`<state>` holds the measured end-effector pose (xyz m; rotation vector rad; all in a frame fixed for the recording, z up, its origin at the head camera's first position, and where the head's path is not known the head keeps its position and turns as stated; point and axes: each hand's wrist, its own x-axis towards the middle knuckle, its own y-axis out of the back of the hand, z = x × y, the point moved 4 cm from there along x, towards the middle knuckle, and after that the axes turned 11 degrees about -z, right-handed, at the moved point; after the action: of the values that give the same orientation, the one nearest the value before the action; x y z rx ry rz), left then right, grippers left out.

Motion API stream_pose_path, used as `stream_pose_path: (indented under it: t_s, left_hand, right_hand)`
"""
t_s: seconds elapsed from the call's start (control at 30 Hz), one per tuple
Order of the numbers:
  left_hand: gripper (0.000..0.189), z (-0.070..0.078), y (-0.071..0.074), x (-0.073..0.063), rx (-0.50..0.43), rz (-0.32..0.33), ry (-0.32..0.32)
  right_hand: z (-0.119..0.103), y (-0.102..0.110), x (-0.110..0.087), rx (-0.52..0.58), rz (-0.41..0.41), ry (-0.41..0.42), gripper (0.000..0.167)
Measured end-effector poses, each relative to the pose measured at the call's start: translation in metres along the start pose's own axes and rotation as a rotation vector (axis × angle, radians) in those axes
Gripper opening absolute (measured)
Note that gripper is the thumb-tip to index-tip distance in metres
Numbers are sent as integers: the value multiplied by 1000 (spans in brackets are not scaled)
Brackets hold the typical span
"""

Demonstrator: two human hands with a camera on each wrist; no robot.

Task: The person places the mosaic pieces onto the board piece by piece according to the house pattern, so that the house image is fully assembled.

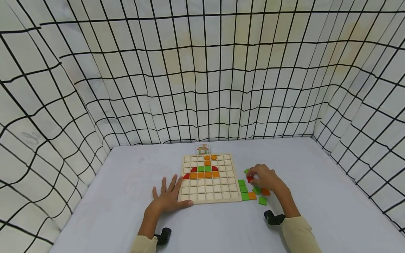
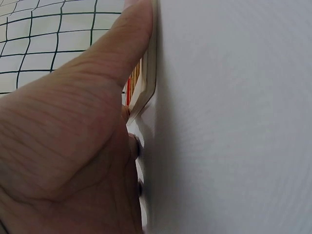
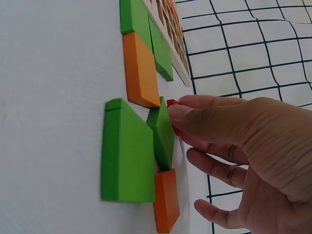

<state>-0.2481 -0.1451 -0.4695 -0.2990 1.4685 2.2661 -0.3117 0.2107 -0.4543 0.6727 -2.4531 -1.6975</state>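
Observation:
A wooden grid board point(image 1: 205, 196) lies on the table, with red, orange and green pieces set in its upper and middle cells. My left hand point(image 1: 167, 199) rests at the board's lower left corner, fingers spread and thumb along the front edge. To the right of the board, my right hand point(image 1: 265, 176) pinches a red piece point(image 3: 171, 103) between thumb and forefinger, low over the table; the fingertips hide much of it. Close by that hand lie a green tile point(image 3: 127, 153), an orange tile point(image 3: 166, 200) and several other loose tiles.
A small pattern card point(image 1: 203, 149) lies behind the board. Green tiles point(image 1: 243, 189) and an orange tile point(image 1: 252, 195) line the board's right edge. Black netting point(image 1: 218, 88) over white sheeting surrounds the white table point(image 1: 126, 182) at the back and sides.

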Motion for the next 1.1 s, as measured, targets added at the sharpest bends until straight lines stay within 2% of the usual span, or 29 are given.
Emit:
stream_pose_path:
  t_s: [0.13,0.53,0.83,1.1]
  left_hand:
    - [112,0,0,1,-6,8,-3]
    - [111,0,0,1,-11,-5,6]
    - [111,0,1,0,-18,8,-3]
    - [110,1,2,-1,-17,4,-4]
  right_hand:
    - [-1,0,-1,-3,-10,6,22]
    - [0,-1,1,34,19,53,18]
    - [4,-3,3,56,50,-42,22]
    - [5,-5,3,48,54,-37,15]
